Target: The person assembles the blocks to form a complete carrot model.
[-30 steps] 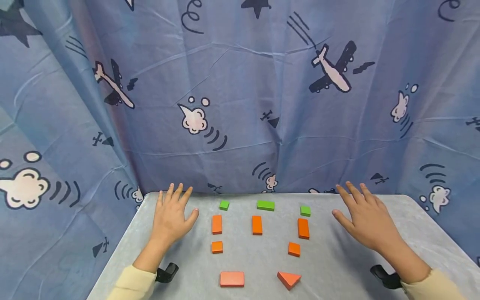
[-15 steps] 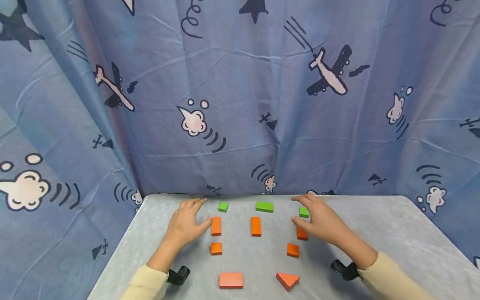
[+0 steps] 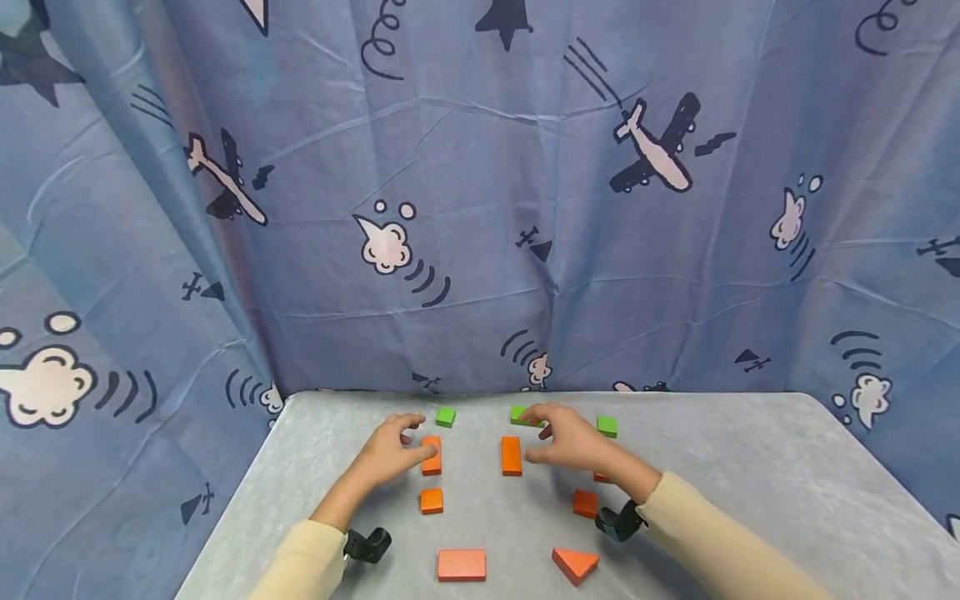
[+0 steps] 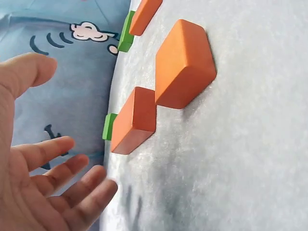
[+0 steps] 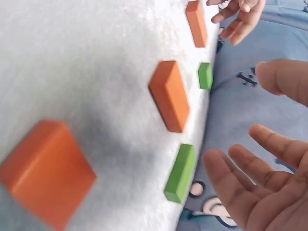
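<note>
My left hand (image 3: 408, 437) hovers with fingers spread beside the left long orange block (image 3: 431, 456); its thumb is at the block's edge, and the left wrist view shows the left hand (image 4: 53, 144) apart from that block (image 4: 136, 120). My right hand (image 3: 534, 433) is spread over the long green block (image 3: 519, 414), next to the middle long orange block (image 3: 512, 456). In the right wrist view the right hand (image 5: 262, 130) has its fingers just above the green block (image 5: 182, 172) without closing on it. Neither hand holds anything.
On the grey table (image 3: 712, 467) also lie two small green blocks (image 3: 446, 416) (image 3: 607, 427), two orange squares (image 3: 431, 500) (image 3: 586, 503), an orange rectangle (image 3: 461, 564) and an orange triangle (image 3: 575, 564). A blue printed curtain (image 3: 480, 208) closes off the back and sides.
Both hands moved inward from the table's outer parts. The right hand passed over the right blocks to the long green one; the left came up to the left long orange block.
</note>
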Demonstrator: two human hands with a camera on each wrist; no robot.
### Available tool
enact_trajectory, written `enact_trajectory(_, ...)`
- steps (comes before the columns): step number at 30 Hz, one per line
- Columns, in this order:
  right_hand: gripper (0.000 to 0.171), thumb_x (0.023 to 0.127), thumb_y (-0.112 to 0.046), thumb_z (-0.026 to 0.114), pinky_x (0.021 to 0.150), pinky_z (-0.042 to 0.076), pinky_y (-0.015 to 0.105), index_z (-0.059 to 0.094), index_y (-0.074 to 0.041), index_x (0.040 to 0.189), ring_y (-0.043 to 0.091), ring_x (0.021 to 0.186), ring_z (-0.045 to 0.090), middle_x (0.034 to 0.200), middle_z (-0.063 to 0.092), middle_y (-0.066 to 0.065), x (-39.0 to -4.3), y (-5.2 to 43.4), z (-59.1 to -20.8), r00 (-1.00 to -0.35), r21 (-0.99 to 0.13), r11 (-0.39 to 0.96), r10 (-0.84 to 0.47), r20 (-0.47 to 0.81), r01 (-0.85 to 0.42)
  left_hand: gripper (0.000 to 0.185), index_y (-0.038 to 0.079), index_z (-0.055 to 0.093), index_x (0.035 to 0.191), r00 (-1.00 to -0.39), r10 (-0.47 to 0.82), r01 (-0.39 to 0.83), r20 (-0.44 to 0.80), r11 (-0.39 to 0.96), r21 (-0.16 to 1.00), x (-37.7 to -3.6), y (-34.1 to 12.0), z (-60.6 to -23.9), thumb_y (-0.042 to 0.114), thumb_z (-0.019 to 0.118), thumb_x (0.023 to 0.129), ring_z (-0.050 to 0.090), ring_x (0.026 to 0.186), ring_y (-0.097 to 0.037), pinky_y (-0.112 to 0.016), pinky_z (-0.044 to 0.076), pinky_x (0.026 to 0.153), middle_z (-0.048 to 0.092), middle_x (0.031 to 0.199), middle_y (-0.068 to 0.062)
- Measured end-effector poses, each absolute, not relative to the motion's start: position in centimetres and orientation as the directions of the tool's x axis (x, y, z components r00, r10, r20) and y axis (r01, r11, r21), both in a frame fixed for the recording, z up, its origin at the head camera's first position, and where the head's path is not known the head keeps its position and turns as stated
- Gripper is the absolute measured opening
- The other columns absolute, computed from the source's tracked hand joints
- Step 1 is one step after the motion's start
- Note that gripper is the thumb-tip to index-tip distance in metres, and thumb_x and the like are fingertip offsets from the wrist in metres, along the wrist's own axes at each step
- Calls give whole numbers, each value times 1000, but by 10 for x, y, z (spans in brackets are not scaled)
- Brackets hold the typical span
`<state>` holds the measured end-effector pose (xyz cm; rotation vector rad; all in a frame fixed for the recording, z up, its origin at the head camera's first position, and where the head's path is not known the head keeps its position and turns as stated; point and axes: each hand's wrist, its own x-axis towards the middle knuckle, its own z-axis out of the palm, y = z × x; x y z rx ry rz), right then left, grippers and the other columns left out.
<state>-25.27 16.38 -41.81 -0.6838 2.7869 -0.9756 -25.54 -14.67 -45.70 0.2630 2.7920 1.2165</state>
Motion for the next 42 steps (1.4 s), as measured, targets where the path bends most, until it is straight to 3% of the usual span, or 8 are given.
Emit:
enact_trajectory(8, 54, 72, -12, 80, 73, 52, 34, 62, -2, 121, 18, 82, 61, 114, 62, 18, -264, 145, -435, -897, -641, 709, -436, -72, -293, 68, 12, 57, 132, -969, 235, 109, -75, 682, 723, -261, -144, -468, 31, 82, 72, 59, 95, -19, -32, 51, 71, 53, 129, -11)
enact_trajectory(15, 57, 68, -9, 85, 70, 51, 33, 62, -1, 119, 16, 77, 57, 110, 61, 16, -265, 136, -444, -915, -596, 757, -394, -88, -269, 67, 11, 59, 129, -969, 222, 79, -105, 687, 723, -267, -141, -472, 24, 85, 70, 51, 79, -16, -29, 43, 63, 55, 122, -10)
enact_trajectory(27, 52, 63, -6, 87, 76, 50, 34, 66, -1, 110, 17, 83, 53, 103, 61, 10, -267, 131, -448, -933, -539, 798, -355, -59, -269, 64, 9, 62, 123, -956, 270, 107, -116, 688, 717, -273, -140, -472, 12, 86, 64, 50, 83, -17, -30, 42, 67, 57, 104, -6)
enact_trajectory(36, 47, 62, -4, 86, 81, 50, 37, 68, 1, 106, 18, 84, 54, 104, 62, 11, -269, 130, -453, -931, -514, 806, -363, -39, -293, 58, 8, 63, 119, -938, 339, 201, -76, 709, 676, -279, -141, -475, 15, 86, 66, 48, 77, -16, -30, 40, 68, 52, 93, -5)
enact_trajectory(42, 48, 63, -4, 85, 84, 51, 38, 68, 0, 107, 18, 88, 56, 106, 62, 10, -272, 129, -456, -929, -504, 810, -369, -41, -299, 56, 9, 64, 117, -932, 358, 235, -52, 708, 666, -282, -141, -477, 19, 86, 66, 48, 75, -13, -29, 41, 68, 54, 95, -4)
